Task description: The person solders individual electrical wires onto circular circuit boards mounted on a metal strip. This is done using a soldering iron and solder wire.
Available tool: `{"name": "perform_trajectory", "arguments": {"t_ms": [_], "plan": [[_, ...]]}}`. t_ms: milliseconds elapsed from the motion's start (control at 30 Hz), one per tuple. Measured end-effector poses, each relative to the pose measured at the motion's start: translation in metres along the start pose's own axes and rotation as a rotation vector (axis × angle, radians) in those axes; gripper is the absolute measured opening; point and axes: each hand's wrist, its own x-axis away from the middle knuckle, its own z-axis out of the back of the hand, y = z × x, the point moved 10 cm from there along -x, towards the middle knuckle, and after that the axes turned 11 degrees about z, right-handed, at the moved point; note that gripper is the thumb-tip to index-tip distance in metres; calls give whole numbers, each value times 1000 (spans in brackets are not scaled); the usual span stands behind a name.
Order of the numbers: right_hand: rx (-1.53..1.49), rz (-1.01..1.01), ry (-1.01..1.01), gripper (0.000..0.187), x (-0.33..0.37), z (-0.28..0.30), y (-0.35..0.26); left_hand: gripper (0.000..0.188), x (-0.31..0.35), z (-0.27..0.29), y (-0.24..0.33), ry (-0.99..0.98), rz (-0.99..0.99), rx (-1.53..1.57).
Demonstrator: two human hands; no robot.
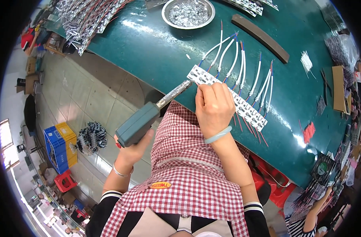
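My left hand grips the grey-green handle of a soldering iron. Its metal tip reaches up to the left end of a long white strip of small circuit boards lying on the green table. My right hand, with a pale green bangle on the wrist, rests on that strip. Its fingers are pinched together right beside the iron's tip, seemingly on a thin wire that is mostly hidden. Several white-sleeved wires with blue and red ends stand out from the strip's far side.
A metal bowl of silvery scraps sits at the back, with a dark curved bar to its right. Piled strips lie at the back left, loose red wires and a small fan at the right. Blue and yellow crates stand on the floor. Another person's arm shows at lower right.
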Motion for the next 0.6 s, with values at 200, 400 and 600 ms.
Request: {"name": "perform_trajectory", "arguments": {"t_ms": [200,400,600], "plan": [[-3,13,11,15,0,1,1,22,-13,-5,1,33,100,9],[0,12,-12,15,0,0,-2,20,-21,-8,11,17,-22,-20],[-19,6,-13,15,1,-3,-3,21,-19,-5,5,2,31,-32]]}}
